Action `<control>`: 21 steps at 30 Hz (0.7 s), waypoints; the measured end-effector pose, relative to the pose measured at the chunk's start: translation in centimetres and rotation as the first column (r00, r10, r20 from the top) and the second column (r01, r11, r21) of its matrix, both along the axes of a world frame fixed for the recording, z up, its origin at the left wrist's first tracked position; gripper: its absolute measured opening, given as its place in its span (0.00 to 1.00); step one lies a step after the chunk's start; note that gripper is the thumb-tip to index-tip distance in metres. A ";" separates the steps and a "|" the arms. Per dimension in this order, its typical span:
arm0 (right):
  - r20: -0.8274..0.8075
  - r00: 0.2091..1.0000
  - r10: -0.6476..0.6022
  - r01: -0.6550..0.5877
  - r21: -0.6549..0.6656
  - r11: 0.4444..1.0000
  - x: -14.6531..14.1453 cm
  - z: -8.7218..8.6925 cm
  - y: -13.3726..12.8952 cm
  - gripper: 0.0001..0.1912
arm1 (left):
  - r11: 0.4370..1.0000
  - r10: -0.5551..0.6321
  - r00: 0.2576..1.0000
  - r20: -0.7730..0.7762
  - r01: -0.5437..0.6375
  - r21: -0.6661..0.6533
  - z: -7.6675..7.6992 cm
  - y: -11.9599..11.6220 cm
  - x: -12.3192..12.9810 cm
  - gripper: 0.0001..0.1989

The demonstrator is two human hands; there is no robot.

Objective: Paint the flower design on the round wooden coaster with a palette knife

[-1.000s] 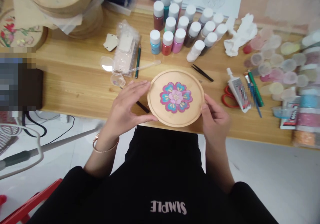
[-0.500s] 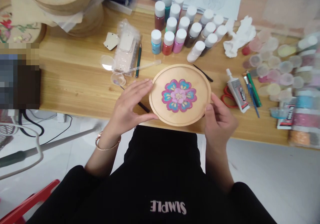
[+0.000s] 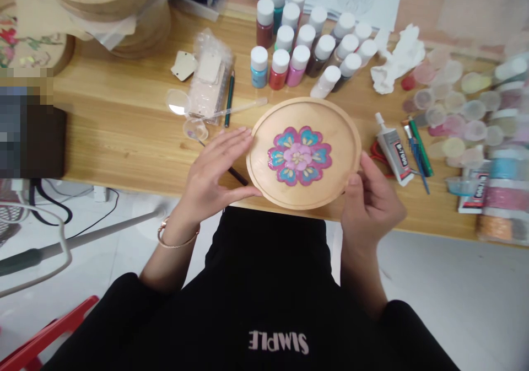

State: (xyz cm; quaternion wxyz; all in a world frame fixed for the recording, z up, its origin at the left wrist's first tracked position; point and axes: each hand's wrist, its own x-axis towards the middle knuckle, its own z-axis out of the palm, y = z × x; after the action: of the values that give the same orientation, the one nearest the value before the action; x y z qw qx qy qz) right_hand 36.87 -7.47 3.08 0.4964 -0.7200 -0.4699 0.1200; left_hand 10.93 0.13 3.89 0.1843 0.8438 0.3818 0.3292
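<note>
A round wooden plate (image 3: 260, 161) with a raised rim is held over the table's front edge, its face turned up. On its face is a flower (image 3: 299, 156) in pink, magenta and blue. My left hand (image 3: 215, 175) holds the plate's left rim, thumb below and fingers along the upper side. At the right rim my right hand (image 3: 370, 197) grips it between thumb and bent fingers. A dark thin brush (image 3: 237, 176) lies beside my left hand, partly covered.
Paint bottles (image 3: 279, 62) stand behind the plate. To the right lie a glue tube (image 3: 395, 150), red scissors (image 3: 377, 150), brushes (image 3: 417, 148) and small cups (image 3: 453, 125). Bagged tags (image 3: 206, 87) and a dark green pencil (image 3: 230, 100) are at the left, with stacked wooden rounds (image 3: 144, 26) beyond.
The plate's right side has risen and come closer to the camera, moving right with my right hand. It hides more of the scissors and the dark stick behind it. My left hand has hardly moved.
</note>
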 end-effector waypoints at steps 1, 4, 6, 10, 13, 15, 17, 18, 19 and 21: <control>0.005 1.000 -0.001 0.001 -0.003 1.000 0.0 0.0 0.0 0.21 | 1.000 -0.001 1.000 0.001 0.001 0.008 0.0 0.0 0.0 0.42; 0.019 1.000 -0.001 0.001 -0.008 1.000 0.0 0.3 -0.1 0.22 | 1.000 -0.001 1.000 0.014 0.000 0.022 0.0 0.0 0.0 0.41; 0.026 1.000 0.003 -0.003 -0.005 1.000 0.0 0.5 -0.1 0.22 | 1.000 0.012 1.000 0.013 -0.012 0.014 0.0 0.0 0.0 0.40; 0.024 1.000 0.010 -0.011 0.026 1.000 0.0 0.9 -0.2 0.21 | 0.998 0.051 0.998 -0.023 -0.052 -0.018 -0.1 -0.1 0.1 0.39; 0.034 0.999 -0.005 0.004 0.029 1.000 0.0 0.9 -0.1 0.20 | 0.998 0.057 0.998 -0.034 -0.057 -0.009 0.0 0.0 0.2 0.40; 0.035 0.999 -0.008 0.007 0.030 1.000 0.0 0.7 0.0 0.20 | 0.999 0.050 0.999 -0.022 -0.050 0.011 0.0 0.0 0.2 0.39; 0.022 1.000 0.001 -0.002 0.031 1.000 0.0 0.6 0.0 0.19 | 0.999 0.038 0.999 -0.013 -0.038 0.020 -0.2 0.0 0.1 0.38; 0.013 1.000 0.006 -0.006 0.024 1.000 0.0 0.5 0.1 0.19 | 0.999 0.029 1.000 -0.009 -0.029 0.017 -0.3 0.0 0.0 0.37; 0.002 1.000 0.010 -0.010 0.012 1.000 -0.1 0.5 0.1 0.20 | 1.000 0.013 1.000 0.001 -0.013 0.015 -0.4 0.1 0.0 0.37; -0.029 1.000 0.010 -0.011 -0.019 1.000 -0.1 0.4 0.2 0.20 | 1.000 -0.023 0.999 0.027 0.023 -0.002 -0.7 0.1 -0.1 0.39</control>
State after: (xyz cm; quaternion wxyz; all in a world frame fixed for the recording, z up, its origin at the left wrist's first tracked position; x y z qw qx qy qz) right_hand 36.75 -7.27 3.46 0.4957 -0.7203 -0.4655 0.1373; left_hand 10.84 0.28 3.14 0.1939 0.8433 0.3700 0.3381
